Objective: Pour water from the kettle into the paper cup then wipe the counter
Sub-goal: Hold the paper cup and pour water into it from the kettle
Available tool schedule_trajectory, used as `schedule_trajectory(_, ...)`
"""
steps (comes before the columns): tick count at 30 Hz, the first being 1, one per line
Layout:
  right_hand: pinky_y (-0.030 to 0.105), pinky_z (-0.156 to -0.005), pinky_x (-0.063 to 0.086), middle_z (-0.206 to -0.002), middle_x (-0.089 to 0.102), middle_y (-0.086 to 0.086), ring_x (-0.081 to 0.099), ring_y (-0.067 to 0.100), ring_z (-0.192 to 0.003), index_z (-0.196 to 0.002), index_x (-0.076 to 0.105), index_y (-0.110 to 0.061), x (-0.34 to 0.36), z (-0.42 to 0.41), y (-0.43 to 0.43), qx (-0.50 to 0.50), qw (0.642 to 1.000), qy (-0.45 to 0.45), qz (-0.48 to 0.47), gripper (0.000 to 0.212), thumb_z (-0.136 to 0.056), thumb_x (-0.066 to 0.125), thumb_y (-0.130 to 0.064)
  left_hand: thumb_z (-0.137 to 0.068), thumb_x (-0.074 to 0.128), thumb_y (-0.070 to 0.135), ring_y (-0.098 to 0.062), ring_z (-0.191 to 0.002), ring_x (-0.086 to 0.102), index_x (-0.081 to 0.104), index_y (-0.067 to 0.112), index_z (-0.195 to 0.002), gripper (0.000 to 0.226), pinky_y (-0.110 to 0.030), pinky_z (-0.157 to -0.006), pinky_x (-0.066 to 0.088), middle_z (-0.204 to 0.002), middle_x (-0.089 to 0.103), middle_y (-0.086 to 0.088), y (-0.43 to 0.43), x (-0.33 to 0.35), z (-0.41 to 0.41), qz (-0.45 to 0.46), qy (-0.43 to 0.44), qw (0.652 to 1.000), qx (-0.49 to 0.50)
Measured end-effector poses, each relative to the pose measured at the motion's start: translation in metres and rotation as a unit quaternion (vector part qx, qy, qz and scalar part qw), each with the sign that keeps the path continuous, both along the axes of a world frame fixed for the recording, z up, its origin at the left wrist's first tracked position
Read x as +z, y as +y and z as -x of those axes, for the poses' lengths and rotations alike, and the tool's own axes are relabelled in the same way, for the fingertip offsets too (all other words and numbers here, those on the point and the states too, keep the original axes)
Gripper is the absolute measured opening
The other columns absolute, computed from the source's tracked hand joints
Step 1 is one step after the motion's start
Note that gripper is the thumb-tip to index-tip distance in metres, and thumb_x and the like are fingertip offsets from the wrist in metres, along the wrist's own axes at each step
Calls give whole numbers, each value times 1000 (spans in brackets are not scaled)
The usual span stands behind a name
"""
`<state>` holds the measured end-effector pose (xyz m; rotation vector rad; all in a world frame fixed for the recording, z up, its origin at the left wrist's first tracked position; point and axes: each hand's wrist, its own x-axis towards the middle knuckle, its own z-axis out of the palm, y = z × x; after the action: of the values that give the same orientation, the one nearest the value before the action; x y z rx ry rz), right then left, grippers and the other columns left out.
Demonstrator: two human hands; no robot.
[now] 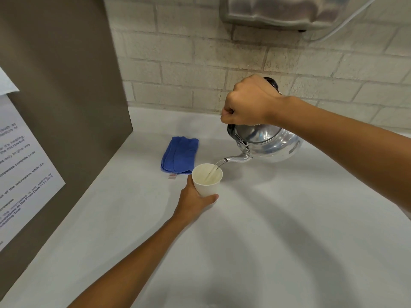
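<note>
My right hand (249,101) grips the black handle of a shiny metal kettle (269,143), which is tilted to the left. A thin stream of water runs from its spout into a white paper cup (208,185). My left hand (193,202) wraps around the cup from below and left, holding it on or just above the white counter (278,230). A folded blue cloth (180,155) lies flat on the counter just behind and left of the cup.
A brown side panel (66,96) with a printed paper notice (20,174) walls off the left. A pale brick wall (200,63) runs along the back, with a metal wall-mounted unit (282,12) and a white cable above the kettle.
</note>
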<state>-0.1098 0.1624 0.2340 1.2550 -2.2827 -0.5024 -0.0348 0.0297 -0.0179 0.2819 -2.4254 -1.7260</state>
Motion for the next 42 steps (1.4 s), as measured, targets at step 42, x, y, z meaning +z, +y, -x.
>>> schedule_trajectory(42, 26, -50, 25, -42, 21, 2, 17, 16, -41, -45, 20, -11, 11, -4, 0, -5, 1000, 14, -21, 44, -81, 44, -18, -63, 81, 26, -11, -97, 47, 33, 21, -130, 83, -18, -73, 38, -110, 46, 8, 1, 2, -3, -18, 1, 1000, -10)
